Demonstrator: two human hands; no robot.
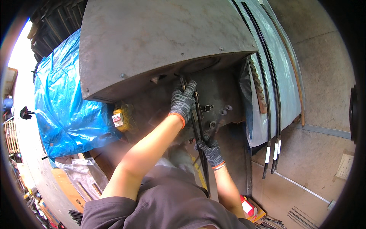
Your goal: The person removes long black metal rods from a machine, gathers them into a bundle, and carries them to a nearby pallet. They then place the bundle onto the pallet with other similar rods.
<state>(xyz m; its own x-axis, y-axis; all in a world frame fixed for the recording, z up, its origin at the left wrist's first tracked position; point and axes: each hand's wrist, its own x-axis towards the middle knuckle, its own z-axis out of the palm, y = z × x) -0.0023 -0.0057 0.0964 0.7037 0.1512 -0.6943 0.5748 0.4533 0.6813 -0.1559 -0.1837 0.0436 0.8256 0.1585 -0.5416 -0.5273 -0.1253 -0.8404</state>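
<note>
My left hand (pixel 183 101), in a grey knitted glove with an orange cuff, is closed around long thin black rods (pixel 200 122) near their far ends. Those ends reach up to the underside of a large grey metal housing (pixel 164 34). Lower down and to the right, my right hand (pixel 211 153), gloved the same way, grips the rods too. They run on down toward my body. Beside the rods, on the dark surface under the housing, lie small metal rings (pixel 207 108). Where exactly the far rod tips sit is hidden by the housing and my fingers.
Blue plastic sheeting (pixel 72 107) covers something at the left, with a yellow-wrapped item (pixel 122 121) beside it. Several long black rods (pixel 271 76) rest on clear plastic at the right, their white-banded ends sticking out. A red and white box (pixel 248 208) stands below my right forearm.
</note>
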